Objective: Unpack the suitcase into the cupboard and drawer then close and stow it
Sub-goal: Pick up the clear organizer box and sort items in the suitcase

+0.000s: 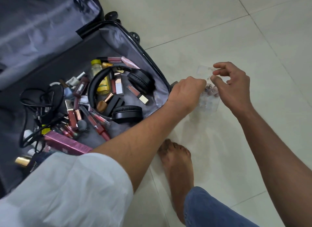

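The open dark suitcase lies on the floor at the left, its grey-lined lid raised behind it. Inside lie black headphones, a yellow bottle, several lip glosses and lipsticks, a pink box and a black cable. To the right of the suitcase, over the tiles, both hands hold a small clear plastic box with tiny pinkish items in it. My left hand grips its left side. My right hand pinches at its open clear lid with thumb and forefinger.
Pale floor tiles spread to the right and beyond. My bare foot stands on them just below the hands, with a jeans leg at the bottom. The suitcase wheels stick out at the back.
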